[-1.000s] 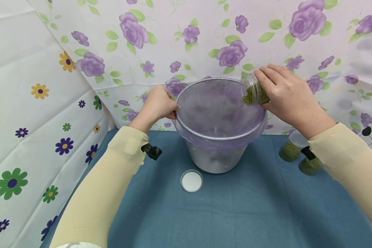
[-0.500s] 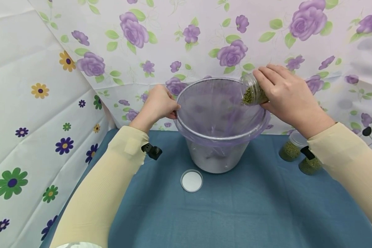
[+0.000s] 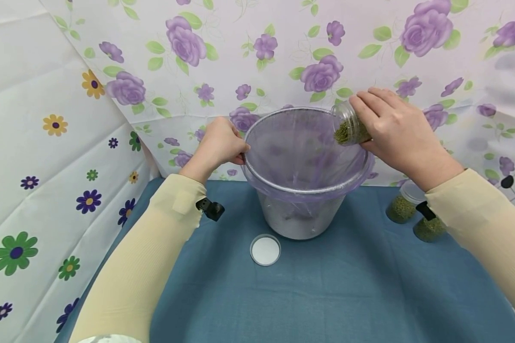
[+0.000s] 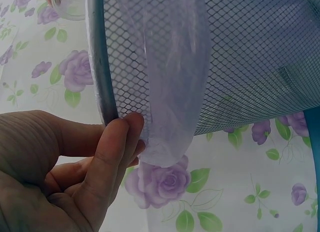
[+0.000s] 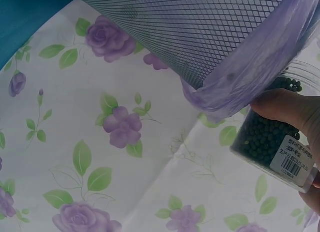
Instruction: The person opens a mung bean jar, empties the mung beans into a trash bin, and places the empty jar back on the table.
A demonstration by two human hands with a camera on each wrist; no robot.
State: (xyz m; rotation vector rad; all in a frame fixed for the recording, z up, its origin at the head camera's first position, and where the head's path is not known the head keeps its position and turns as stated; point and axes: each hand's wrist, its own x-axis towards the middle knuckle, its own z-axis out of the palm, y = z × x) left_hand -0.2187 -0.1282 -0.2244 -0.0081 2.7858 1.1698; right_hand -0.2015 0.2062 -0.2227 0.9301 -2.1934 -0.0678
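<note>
A wire-mesh wastebasket (image 3: 300, 224) stands near the back of the table, lined with a thin purple plastic bag (image 3: 304, 157) folded over its rim. My left hand (image 3: 223, 143) pinches the rim on the left side; the left wrist view shows thumb and fingers on either side of it. My right hand (image 3: 395, 128) grips a clear jar (image 5: 272, 137) of green beans, apparently mung beans, with a printed label. The jar lies tilted, its open mouth over the right part of the rim. Beans have gathered near the mouth. The wastebasket's bottom inside is not visible.
A round lid (image 3: 265, 250) with a white inside lies before the wastebasket. Two more jars of green beans, one lidded jar (image 3: 403, 205) and another jar (image 3: 429, 229) partly behind the right sleeve, stand at the right. A flowered cloth (image 3: 283, 57) hangs close behind.
The jar in my right hand has shifted very slightly left, with beans near its mouth throughout. The bag's overhang has shifted a little at the right side. My left hand stays put.
</note>
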